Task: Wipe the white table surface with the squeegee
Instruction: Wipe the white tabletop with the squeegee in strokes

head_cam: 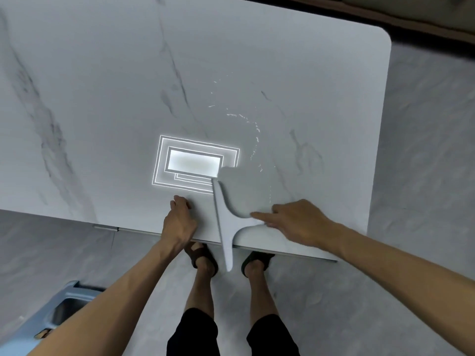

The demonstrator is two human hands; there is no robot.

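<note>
Squeegee (226,222), one and white, is seen at the lower centre of the frame, laid across the near edge of the one white marbled table (102,98), its blade end overhanging. Its handle is gripped by the right hand (295,224), index finger stretched along it. The left hand (180,222) is rested on the tabletop, fingers curled, nothing held. Two sandalled feet (203,255) are seen below.

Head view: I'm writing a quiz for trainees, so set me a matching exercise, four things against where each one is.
1 squeegee
2 left hand
3 right hand
4 wet streaks

A holding the squeegee by its handle
B resting on the table, left of the squeegee
C overhanging the table's near edge
D on the table, beyond the right hand

Pairs: 1-C, 2-B, 3-A, 4-D
</note>
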